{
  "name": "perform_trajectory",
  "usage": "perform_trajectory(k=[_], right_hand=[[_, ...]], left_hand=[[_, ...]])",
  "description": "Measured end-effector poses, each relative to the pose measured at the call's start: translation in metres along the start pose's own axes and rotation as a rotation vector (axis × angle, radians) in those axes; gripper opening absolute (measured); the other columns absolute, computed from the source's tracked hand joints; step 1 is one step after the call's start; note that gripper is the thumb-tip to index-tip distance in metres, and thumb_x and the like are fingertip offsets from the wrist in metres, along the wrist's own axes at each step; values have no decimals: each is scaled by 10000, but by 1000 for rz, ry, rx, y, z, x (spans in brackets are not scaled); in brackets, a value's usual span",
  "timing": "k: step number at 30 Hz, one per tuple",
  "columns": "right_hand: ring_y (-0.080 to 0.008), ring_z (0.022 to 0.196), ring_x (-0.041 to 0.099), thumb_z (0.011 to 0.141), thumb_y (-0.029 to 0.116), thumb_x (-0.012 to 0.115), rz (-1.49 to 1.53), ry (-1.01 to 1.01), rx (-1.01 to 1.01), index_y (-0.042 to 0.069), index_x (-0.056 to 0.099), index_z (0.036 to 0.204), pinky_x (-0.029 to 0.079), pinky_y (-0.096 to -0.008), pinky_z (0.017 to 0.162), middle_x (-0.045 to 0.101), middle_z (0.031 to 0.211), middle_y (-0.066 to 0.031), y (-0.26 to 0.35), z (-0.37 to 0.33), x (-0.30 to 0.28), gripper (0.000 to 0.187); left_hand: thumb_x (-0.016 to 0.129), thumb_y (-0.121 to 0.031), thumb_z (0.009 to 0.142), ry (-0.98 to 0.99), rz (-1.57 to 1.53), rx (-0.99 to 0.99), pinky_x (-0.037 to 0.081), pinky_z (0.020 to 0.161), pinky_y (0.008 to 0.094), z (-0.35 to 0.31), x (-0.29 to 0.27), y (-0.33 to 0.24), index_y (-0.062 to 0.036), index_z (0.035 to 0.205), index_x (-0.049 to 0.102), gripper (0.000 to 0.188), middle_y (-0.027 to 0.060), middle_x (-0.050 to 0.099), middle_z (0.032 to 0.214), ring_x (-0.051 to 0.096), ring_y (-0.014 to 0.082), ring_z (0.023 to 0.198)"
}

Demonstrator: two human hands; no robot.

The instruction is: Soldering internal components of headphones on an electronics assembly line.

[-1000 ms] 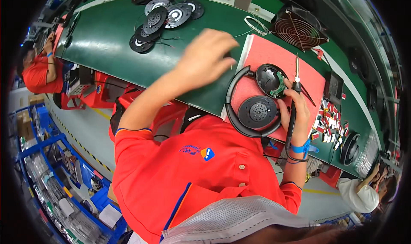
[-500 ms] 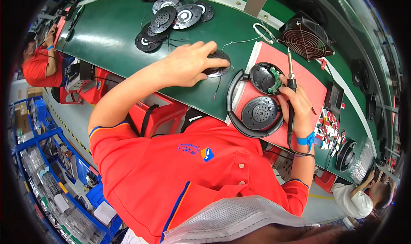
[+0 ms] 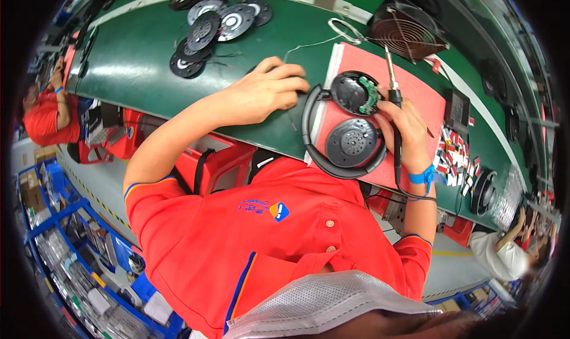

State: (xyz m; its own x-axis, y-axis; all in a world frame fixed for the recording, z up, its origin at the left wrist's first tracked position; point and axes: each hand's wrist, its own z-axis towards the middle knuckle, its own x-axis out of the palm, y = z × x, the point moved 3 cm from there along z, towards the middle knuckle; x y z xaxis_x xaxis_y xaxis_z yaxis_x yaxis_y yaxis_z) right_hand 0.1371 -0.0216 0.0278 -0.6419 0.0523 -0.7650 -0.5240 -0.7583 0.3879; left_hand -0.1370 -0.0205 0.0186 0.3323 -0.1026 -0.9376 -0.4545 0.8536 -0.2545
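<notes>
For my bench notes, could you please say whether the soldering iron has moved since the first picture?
Yes: judged against the fan, the soldering iron has shifted leftward and upward in the picture.

Over a red mat (image 3: 418,89), the right fingers (image 3: 387,108) hold a soldering iron (image 3: 397,138) beside black headphones (image 3: 354,143).

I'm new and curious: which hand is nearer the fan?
Right: the right hand is in front of the fan, by the headphones; the left hand is farther, left of both.
</notes>
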Motion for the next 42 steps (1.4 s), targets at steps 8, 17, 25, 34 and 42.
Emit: perform_trajectory(k=[8, 17, 25, 34, 42], right_hand=[[-326, 1048, 626, 713, -65, 720, 86, -130, 146, 44, 541, 1036, 498, -378, 868, 638, 1159, -167, 9, -19, -17, 384], [-214, 887, 663, 801, -139, 613, 598, -311, 390, 6, 499, 1063, 539, -299, 776, 650, 995, -183, 15, -28, 4, 320], [-195, 863, 665, 778, -118, 652, 370, -360, 295, 14, 540, 1048, 529, -286, 759, 677, 975, -154, 9, -28, 8, 321], [-248, 820, 657, 744, -112, 667, 244, -417, 233, 24, 585, 958, 520, -316, 712, 685, 949, -145, 13, -28, 4, 266], [-215, 807, 660, 770, -126, 646, 216, -381, 214, 12, 576, 977, 519, -280, 687, 683, 967, -150, 11, -25, 3, 258]], left_hand=[[590, -76, 859, -81, -970, -506, 429, 563, 221, 40, -32, -6, -22, 895, 564, 70, 25, 600, 702, 534, 53, 623], [603, -47, 847, -47, -904, -471, 347, 493, 211, 90, 12, -37, -9, 852, 572, 50, -17, 527, 614, 439, 21, 564], [615, -82, 818, -93, -482, -110, 503, 727, 390, 99, 10, -8, -22, 925, 633, 124, 147, 647, 883, 639, 306, 825], [527, 50, 778, -104, 70, -22, 386, 1004, 417, 118, 23, 90, -37, 1183, 568, 416, 145, 518, 1264, 480, 329, 1180], [583, 15, 729, -164, 104, -270, 437, 850, 399, 99, 17, 93, 7, 981, 538, 256, 166, 508, 957, 502, 353, 915]])
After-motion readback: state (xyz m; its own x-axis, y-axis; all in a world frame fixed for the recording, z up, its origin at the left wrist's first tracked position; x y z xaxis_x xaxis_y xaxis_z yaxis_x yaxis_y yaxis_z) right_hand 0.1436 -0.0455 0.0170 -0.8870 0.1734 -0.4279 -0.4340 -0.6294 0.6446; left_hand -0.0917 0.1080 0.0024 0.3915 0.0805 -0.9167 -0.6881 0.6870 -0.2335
